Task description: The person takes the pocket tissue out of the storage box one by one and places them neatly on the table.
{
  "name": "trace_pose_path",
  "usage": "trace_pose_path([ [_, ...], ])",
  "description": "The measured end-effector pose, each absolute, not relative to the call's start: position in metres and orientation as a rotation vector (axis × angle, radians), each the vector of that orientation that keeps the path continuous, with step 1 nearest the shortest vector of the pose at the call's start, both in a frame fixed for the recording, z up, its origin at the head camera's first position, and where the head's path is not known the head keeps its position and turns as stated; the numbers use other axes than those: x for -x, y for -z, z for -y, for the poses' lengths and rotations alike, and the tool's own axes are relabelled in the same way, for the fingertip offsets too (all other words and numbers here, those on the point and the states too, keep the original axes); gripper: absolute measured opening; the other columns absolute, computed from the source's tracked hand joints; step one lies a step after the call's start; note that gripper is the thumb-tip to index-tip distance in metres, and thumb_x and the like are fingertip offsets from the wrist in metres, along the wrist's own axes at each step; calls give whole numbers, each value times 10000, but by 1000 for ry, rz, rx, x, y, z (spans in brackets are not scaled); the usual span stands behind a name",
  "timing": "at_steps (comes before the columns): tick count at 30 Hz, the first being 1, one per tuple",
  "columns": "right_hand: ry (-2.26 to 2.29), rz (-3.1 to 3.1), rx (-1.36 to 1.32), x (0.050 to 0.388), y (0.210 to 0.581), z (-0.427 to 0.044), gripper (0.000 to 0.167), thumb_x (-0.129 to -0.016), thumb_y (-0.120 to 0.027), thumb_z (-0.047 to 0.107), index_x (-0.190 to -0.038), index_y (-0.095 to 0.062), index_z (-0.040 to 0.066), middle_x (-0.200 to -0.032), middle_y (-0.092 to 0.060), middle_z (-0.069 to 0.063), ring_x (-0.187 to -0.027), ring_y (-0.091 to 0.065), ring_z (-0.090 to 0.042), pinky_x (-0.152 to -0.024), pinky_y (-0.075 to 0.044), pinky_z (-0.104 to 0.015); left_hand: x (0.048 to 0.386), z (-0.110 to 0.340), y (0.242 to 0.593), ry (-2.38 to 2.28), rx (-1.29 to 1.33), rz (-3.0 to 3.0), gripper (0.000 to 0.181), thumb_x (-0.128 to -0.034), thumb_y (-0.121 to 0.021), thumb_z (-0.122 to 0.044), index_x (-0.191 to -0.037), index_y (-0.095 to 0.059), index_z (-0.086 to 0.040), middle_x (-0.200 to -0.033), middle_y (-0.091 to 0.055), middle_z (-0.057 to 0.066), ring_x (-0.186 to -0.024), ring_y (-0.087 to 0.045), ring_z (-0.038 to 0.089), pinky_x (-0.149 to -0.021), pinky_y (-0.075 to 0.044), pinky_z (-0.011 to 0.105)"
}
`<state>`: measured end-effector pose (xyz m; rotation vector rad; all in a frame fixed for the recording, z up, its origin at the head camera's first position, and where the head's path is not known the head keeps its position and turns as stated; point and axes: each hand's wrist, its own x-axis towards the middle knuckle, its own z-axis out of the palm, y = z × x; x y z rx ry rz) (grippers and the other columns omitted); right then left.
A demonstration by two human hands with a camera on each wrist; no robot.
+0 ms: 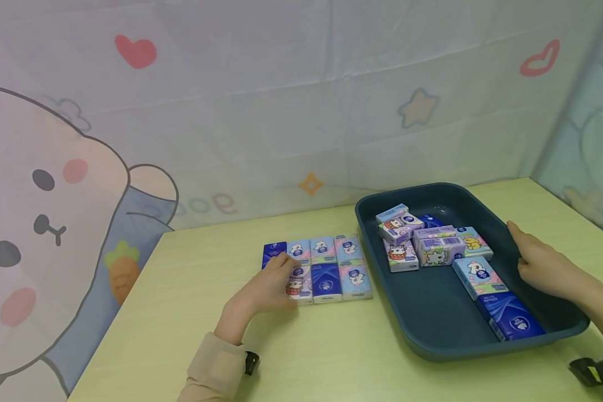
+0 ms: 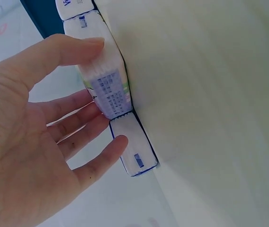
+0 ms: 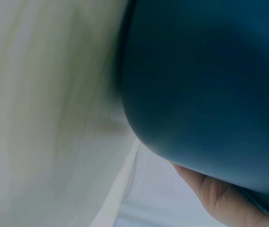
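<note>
Two hands going here: the left, fingers spread loosely apart, touches a printed tissue pack (image 1: 300, 290) in the rows by it. Right hand (image 1: 548, 265)'s clamped on the dark teal tray (image 1: 439, 312), loose packs (image 1: 439, 251) inside, left of it.

A rounded, dark blue plastic container (image 3: 205, 94) is filling the upper right of the right wrist view. Part of the right hand (image 3: 217, 199) is touching its lower edge. A pale, streaked tabletop (image 3: 44, 109) is stretching down the left.
</note>
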<state>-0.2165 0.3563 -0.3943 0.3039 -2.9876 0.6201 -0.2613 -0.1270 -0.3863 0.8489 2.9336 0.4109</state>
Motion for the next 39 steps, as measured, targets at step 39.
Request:
trace_pose_path([
  [39, -590, 2983, -303, 218, 394, -356, 732, -829, -410, -96, -1424, -2, -225, -1323, -262, -535, -1181, -339, -658, -934, -339, -728, 229, 29, 360, -693, -1119, -2805, 661, -943, -584, -375, -1507, -298, -182, -1539, -364, 32, -1417, -368, 208, -1136, -372, 383],
])
